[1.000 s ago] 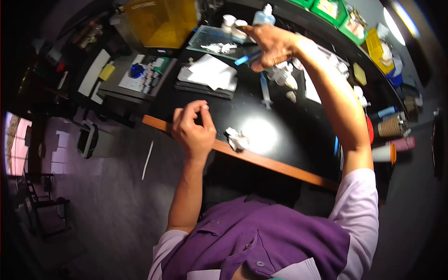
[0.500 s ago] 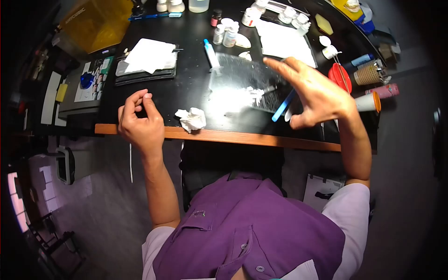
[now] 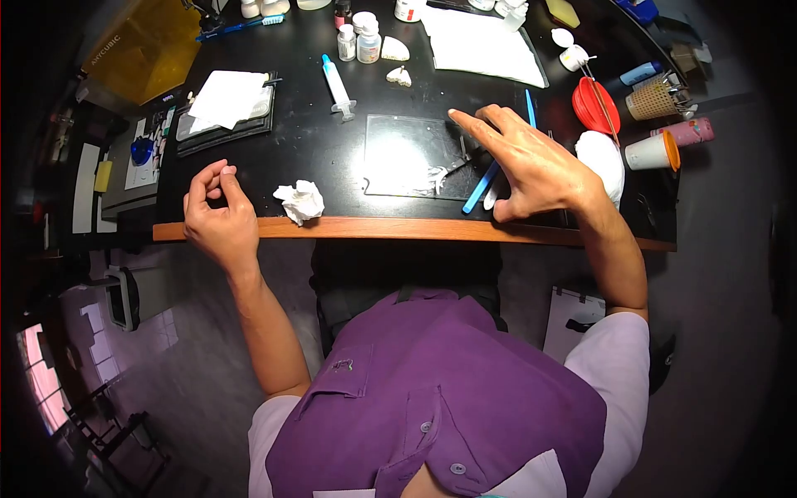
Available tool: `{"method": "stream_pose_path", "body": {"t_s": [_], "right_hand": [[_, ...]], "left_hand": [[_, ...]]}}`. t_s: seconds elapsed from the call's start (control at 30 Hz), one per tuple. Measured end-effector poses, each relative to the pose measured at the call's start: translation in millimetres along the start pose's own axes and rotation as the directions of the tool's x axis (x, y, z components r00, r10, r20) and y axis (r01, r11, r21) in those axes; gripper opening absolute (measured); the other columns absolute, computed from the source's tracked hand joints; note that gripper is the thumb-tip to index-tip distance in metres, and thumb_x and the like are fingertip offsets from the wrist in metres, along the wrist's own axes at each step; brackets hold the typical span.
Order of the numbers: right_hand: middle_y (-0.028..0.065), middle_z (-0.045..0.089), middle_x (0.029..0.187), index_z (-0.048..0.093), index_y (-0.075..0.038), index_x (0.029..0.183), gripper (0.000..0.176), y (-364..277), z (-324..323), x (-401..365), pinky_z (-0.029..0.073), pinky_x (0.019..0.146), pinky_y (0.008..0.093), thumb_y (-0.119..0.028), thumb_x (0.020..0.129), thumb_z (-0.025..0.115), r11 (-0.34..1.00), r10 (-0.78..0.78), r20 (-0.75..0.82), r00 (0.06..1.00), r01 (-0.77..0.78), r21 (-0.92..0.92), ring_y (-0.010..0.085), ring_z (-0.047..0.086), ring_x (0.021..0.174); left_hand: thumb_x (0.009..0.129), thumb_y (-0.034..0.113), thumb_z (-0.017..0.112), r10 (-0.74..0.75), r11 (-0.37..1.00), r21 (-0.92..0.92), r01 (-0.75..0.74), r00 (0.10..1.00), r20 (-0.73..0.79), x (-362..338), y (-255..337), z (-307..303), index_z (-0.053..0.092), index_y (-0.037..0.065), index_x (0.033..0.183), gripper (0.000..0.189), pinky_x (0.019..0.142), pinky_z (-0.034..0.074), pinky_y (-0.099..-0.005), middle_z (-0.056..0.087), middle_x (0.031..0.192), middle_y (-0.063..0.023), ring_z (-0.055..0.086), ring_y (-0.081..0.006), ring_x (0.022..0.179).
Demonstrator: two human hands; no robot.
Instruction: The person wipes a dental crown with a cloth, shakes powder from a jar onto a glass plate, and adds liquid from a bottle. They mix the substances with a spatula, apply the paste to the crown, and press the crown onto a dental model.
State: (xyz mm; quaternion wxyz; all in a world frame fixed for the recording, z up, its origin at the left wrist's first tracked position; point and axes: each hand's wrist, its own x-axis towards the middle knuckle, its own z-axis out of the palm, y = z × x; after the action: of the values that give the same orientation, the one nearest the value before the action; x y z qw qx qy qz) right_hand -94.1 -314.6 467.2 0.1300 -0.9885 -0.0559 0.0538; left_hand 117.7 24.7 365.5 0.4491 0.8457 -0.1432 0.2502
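Right fingers: parted wide, index stretched out, thumb well apart below; can't tell from here if the palm holds anything. Right hand is over the table's near right part. Blue-handled tool slants just beside the thumb, with 1 white spoon-like piece between them. Left of that, the clear slab lies flat near the table's front edge, white smears on its lower right part.

Left fingers: curled, thumb and index tips together or nearly so; can't tell if something small is pinched. Left hand is at the wooden edge, 1 crumpled tissue near it on the right.

Further out: syringe beyond the slab, to its left. Past it, small bottles and 2 off-white dental-cast-like pieces. White sheets back right. White papers on a dark flat case, back left. Right side: red bowl with 1 thin stick across it, 1 white bundle beside the right hand, 1 orange-rimmed cup tipped over, 1 woven holder.
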Motion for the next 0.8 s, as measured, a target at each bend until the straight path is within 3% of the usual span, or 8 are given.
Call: {"method": "stream_pose_path", "body": {"t_s": [0.1, 0.33, 0.47, 0.5, 0.6, 0.63, 0.73, 0.8], "right_hand": [[0.0225, 0.051, 0.141, 0.035, -0.008, 0.167, 0.125, -4, -10, 3, 0.054, 0.105, 0.0469, -0.012, 0.052, 0.084, 0.995, 0.088, 0.091, 0.992, -0.092, 0.037, 0.0435, 0.056, 0.127], [0.0204, 0.050, 0.150, 0.042, -0.012, 0.165, 0.115, 12, -6, -9, 0.054, 0.109, 0.0471, -0.009, 0.058, 0.085, 0.990, 0.018, 0.041, 0.999, -0.024, 0.142, 0.0408, 0.053, 0.137], [0.0254, 0.041, 0.163, 0.041, -0.013, 0.166, 0.103, 25, 7, -22, 0.044, 0.121, 0.0493, -0.009, 0.073, 0.086, 0.968, -0.036, -0.019, 0.999, 0.039, 0.247, 0.0455, 0.046, 0.148], [0.0256, 0.040, 0.164, 0.038, -0.013, 0.167, 0.103, 23, 11, -33, 0.045, 0.120, 0.0494, -0.010, 0.075, 0.085, 0.976, -0.039, -0.098, 0.994, 0.059, 0.211, 0.0458, 0.045, 0.148], [0.0216, 0.052, 0.155, 0.057, -0.009, 0.154, 0.082, 10, 1, -64, 0.051, 0.112, 0.0471, -0.011, 0.077, 0.084, 0.965, 0.082, -0.287, 0.954, -0.004, 0.262, 0.0410, 0.058, 0.136], [0.0186, 0.064, 0.143, 0.069, -0.005, 0.138, 0.063, 13, -4, -78, 0.055, 0.103, 0.0430, -0.011, 0.077, 0.084, 0.940, 0.117, -0.375, 0.919, 0.020, 0.342, 0.0354, 0.067, 0.123], [0.0113, 0.075, 0.088, 0.079, 0.000, 0.097, 0.017, 19, -31, -149, 0.058, 0.081, 0.0315, 0.001, 0.081, 0.077, 0.950, 0.302, -0.644, 0.703, -0.168, 0.262, 0.0207, 0.074, 0.087], [0.0034, 0.073, 0.092, 0.079, -0.001, 0.101, 0.014, 63, -38, -215, 0.054, 0.078, 0.0251, 0.004, 0.088, 0.077, 0.884, 0.464, -0.718, 0.519, -0.317, 0.342, 0.0099, 0.068, 0.085]], "left_hand": [[0.092, 0.007, 0.077, -0.001, 1.000, -0.018, 0.001, 1.000, -0.009, -1, 0, 1, 0.081, 0.009, 0.099, 0.008, 0.074, 0.052, -0.0341, 0.078, 0.085, -0.0002, 0.062, -0.0172, 0.076], [0.094, 0.006, 0.077, 0.026, 0.999, 0.040, -0.026, 1.000, -0.006, 0, 6, 1, 0.081, 0.007, 0.101, 0.008, 0.071, 0.052, -0.0333, 0.077, 0.085, -0.0030, 0.063, -0.0162, 0.073], [0.099, 0.001, 0.073, 0.061, 0.993, -0.103, -0.057, 0.998, 0.034, 1, -35, 12, 0.079, 0.000, 0.107, 0.010, 0.070, 0.053, -0.0282, 0.078, 0.089, -0.0085, 0.065, -0.0117, 0.074], [0.099, 0.001, 0.072, -0.034, 0.994, -0.100, 0.043, 0.995, 0.093, 2, -34, 7, 0.079, -0.002, 0.108, 0.011, 0.070, 0.052, -0.0260, 0.079, 0.091, -0.0078, 0.063, -0.0100, 0.076], [0.102, 0.006, 0.073, 0.008, 0.998, -0.055, -0.004, 0.997, 0.073, 4, -30, -1, 0.079, -0.001, 0.111, 0.013, 0.069, 0.047, -0.0262, 0.078, 0.091, -0.0048, 0.057, -0.0092, 0.074], [0.102, 0.006, 0.073, -0.007, 0.998, -0.055, 0.012, 0.996, 0.090, 5, -28, -2, 0.079, -0.001, 0.111, 0.013, 0.069, 0.047, -0.0262, 0.079, 0.093, -0.0049, 0.056, -0.0094, 0.074], [0.101, 0.004, 0.073, -0.011, 0.999, -0.037, 0.015, 0.996, 0.094, 3, -26, -5, 0.078, -0.001, 0.111, 0.013, 0.069, 0.047, -0.0262, 0.080, 0.095, -0.0064, 0.058, -0.0098, 0.076], [0.101, 0.005, 0.073, -0.004, 0.999, -0.049, 0.009, 0.995, 0.098, 2, -26, -6, 0.078, 0.000, 0.112, 0.013, 0.070, 0.047, -0.0269, 0.080, 0.095, -0.0067, 0.059, -0.0098, 0.077]]}}
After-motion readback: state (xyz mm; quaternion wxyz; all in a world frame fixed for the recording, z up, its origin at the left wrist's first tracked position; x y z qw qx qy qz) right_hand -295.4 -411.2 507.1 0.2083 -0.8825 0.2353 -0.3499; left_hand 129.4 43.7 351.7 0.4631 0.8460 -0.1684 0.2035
